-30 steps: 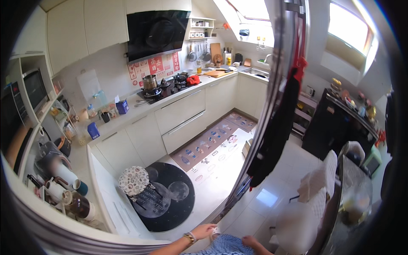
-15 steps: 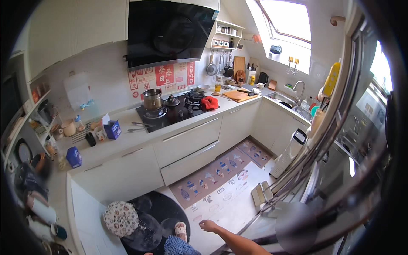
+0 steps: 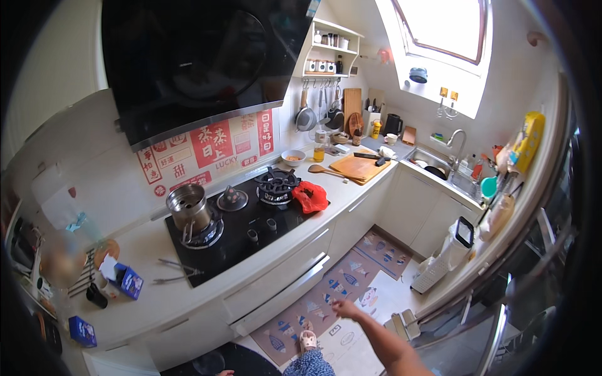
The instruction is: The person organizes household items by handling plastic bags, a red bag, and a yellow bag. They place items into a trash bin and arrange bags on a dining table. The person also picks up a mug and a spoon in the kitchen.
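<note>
My right hand [image 3: 343,308] hangs over the fish-patterned floor mat [image 3: 307,307], away from the counter. Its fingers curl together, and nothing shows in them. Only a bit of my left hand [image 3: 226,373] enters at the lower edge; what its fingers do is hidden. Ahead stands the black gas hob [image 3: 251,219] with a steel pot [image 3: 188,207] on its left burner and a grey pointed lid [image 3: 232,198] behind. A red plastic bag [image 3: 310,197] lies by the right burner. Metal tongs [image 3: 179,269] rest at the hob's front left corner.
A drawer [image 3: 282,297] below the hob sticks out slightly. Right of the hob are a bowl [image 3: 293,158], a wooden spoon [image 3: 326,170] and a cutting board [image 3: 360,166] with a knife. The sink [image 3: 426,160] is in the corner; a white bin [image 3: 442,260] stands below it.
I have stepped forward and the view has turned, so the hob and counter are nearer. My right hand has moved from over the white floor mat to over the fish-patterned one.
</note>
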Available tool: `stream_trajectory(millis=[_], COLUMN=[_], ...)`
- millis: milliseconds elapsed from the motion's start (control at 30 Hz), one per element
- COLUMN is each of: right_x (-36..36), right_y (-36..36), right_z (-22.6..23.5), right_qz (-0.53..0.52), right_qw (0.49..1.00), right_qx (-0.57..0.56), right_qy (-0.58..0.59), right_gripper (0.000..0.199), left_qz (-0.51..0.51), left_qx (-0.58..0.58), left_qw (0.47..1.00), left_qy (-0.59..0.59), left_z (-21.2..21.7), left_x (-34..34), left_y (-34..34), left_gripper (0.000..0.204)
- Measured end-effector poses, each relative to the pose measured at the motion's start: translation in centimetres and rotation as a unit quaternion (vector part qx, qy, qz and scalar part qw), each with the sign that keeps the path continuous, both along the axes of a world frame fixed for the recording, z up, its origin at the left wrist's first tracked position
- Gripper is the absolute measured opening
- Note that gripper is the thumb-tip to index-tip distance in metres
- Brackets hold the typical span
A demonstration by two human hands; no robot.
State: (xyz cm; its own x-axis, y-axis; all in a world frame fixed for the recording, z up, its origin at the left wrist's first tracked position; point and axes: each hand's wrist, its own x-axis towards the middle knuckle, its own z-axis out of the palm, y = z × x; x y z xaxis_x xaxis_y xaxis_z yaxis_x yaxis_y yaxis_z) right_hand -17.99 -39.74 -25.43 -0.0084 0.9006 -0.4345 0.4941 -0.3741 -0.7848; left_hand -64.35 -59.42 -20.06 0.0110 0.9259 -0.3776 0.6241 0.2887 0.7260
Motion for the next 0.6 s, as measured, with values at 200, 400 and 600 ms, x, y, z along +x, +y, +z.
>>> stream_trajectory(millis=[200, 400, 600], right_x=[3.5, 3.2, 5.0], right_y=[24.3, 38.2, 39.6], right_z=[7.5, 11.7, 10.4], right_qz=[-0.132, -0.22, -0.288], right_qw=[0.98, 0.935, 0.89], right_qx=[0.138, 0.214, 0.334], right_qy=[-0.046, -0.176, -0.116], right_gripper=[0.053, 0.076, 0.02], left_qz=[0.059, 0.023, 0.082], left_qx=[0.012, -0.064, -0.089], left_qw=[0.997, 0.982, 0.969], left_qy=[0.049, -0.176, -0.214], left_z=[1.4, 2.5, 6.8], left_x=[3.2, 9.2, 10.1], left_y=[9.3, 15.1, 20.4], left_gripper=[0.032, 0.032, 0.029])
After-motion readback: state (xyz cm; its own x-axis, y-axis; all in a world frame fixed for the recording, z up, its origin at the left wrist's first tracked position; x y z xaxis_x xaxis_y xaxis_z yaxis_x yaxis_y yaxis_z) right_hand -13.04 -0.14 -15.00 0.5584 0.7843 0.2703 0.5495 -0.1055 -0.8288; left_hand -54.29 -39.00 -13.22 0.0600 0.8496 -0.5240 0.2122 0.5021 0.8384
